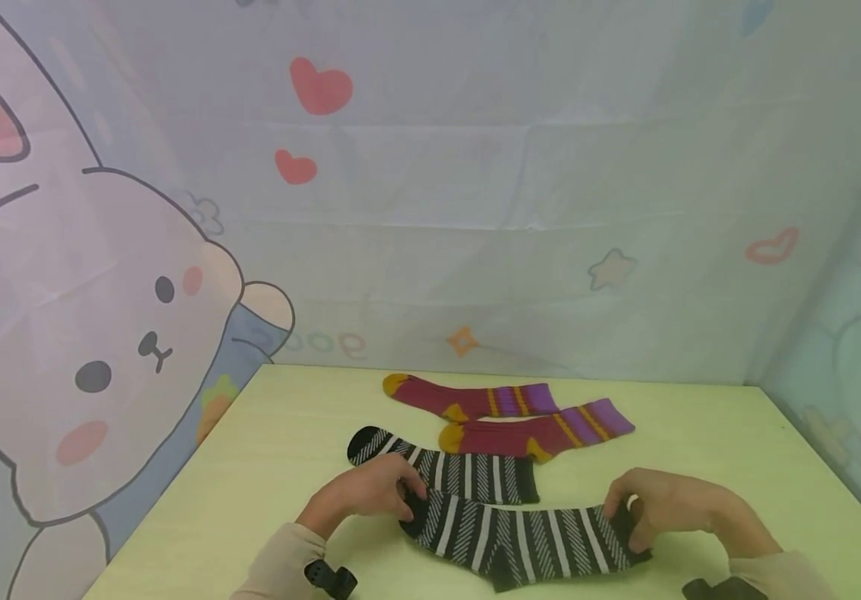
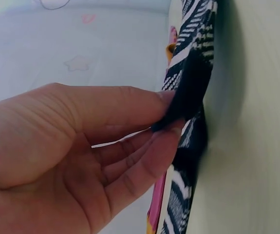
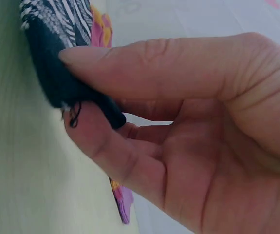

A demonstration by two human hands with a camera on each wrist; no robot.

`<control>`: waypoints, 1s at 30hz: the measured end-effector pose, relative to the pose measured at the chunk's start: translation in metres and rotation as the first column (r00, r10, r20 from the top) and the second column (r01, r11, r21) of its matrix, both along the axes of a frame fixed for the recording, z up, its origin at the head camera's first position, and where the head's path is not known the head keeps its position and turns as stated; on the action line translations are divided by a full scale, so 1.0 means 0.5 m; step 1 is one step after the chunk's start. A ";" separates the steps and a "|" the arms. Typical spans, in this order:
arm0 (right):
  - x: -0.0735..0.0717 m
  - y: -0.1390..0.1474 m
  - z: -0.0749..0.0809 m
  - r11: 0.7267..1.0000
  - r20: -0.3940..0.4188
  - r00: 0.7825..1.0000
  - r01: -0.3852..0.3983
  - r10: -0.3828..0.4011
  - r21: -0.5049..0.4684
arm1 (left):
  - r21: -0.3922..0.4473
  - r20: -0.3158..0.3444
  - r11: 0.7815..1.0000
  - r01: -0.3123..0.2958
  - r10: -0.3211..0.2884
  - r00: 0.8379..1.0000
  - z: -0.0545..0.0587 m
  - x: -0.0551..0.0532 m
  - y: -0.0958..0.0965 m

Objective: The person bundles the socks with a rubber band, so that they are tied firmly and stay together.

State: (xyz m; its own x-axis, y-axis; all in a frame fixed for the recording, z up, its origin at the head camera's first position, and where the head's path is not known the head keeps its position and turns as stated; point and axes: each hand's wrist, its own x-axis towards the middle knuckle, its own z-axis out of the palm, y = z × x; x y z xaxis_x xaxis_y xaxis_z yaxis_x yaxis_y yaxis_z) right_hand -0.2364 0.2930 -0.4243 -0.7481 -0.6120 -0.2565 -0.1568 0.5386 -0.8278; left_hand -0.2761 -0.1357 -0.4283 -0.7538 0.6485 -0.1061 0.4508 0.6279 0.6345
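Observation:
My two hands stretch a black-and-white striped sock (image 1: 523, 537) between them, close over the front of the table. The left hand (image 1: 381, 492) pinches its black toe end between thumb and fingers. At the other end, the right hand (image 1: 670, 504) pinches the black cuff; a loose thread hangs by the fingertip in the right wrist view. The heel points toward the front. Just behind lies a second striped sock (image 1: 468, 477) of the same pattern, its toe to the left and partly covered by my left hand and the front sock.
Farther back on the pale yellow table (image 1: 302, 408) lie two maroon socks with mustard toes and heels and purple striped cuffs, one maroon sock (image 1: 430, 394) behind the other maroon sock (image 1: 505, 433). A printed cloth backdrop (image 1: 430, 208) rises behind the table.

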 end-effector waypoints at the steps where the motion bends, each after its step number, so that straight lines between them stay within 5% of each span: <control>1: 0.000 -0.004 -0.001 1.000 0.001 1.000 0.000 0.000 -0.004 | -0.002 0.000 1.000 -0.002 0.002 1.000 0.002 0.000 -0.005; 16: 0.010 -0.065 -0.019 1.000 -0.034 0.999 -0.014 0.014 -0.003 | -0.030 0.051 0.999 -0.013 0.015 0.999 -0.005 0.007 -0.058; 30: 0.011 -0.085 -0.028 0.997 -0.100 0.995 0.016 -0.008 0.072 | -0.033 0.072 0.999 -0.024 0.026 0.997 -0.009 0.009 -0.068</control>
